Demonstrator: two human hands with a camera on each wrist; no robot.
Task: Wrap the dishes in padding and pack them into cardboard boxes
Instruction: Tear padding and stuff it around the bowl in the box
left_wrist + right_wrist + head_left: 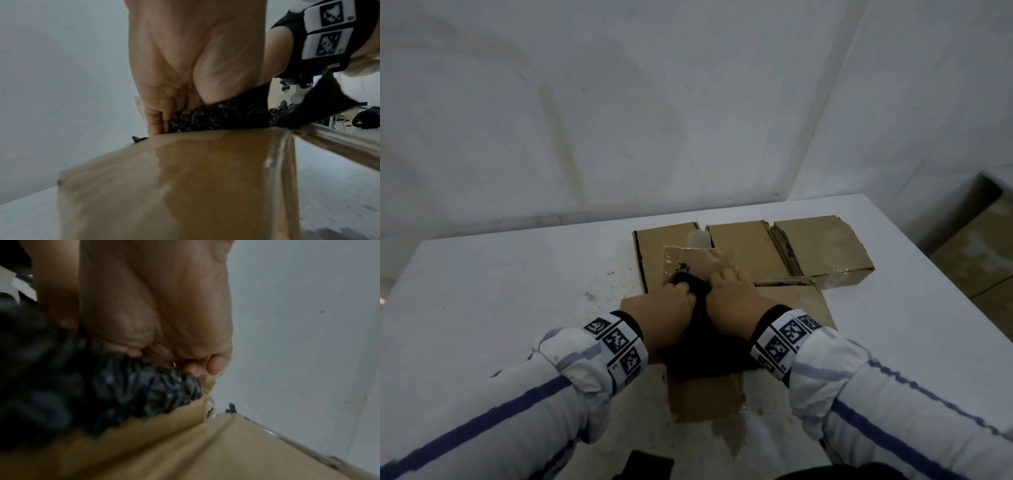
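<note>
**A:** What are the hands doing?

**B:** Both are down in the open box [722, 401], side by side. Between them is a black crinkled bundle [702, 349], the padding wrap. The left hand [667, 308] has its fingers curled down into the far end of the bundle, grasping it. The right hand [736, 298] sits just right of it, fingers bent down on the bundle's far right edge; the right wrist view shows them curled against the wrap [144, 386], so it is gripping too.

**A:** Can you see a dish?

**B:** No. Only the black wrap shows; whatever is inside it is hidden.

**A:** Where is the bundle, exactly?

**B:** Under and between both palms, running from the fingertips back toward the wrists. In the left wrist view it [222, 116] lies just beyond the box's near wall [174, 186], below that hand [195, 56].

**A:** And the flaps?

**B:** One flap [705, 401] lies open toward the person, below the wrists. Another [804, 305] spreads out to the right of the right hand. Just past the fingertips a taped flap [688, 260] stands up.

**A:** Anything else near?

**B:** Beyond the hands, three more boxes in a row: one [664, 246] straight ahead of the left hand, a second [746, 246] ahead of the right, a third [825, 250] further right, all on the white table [500, 291]. A marker band [619, 346] wraps each wrist.
</note>
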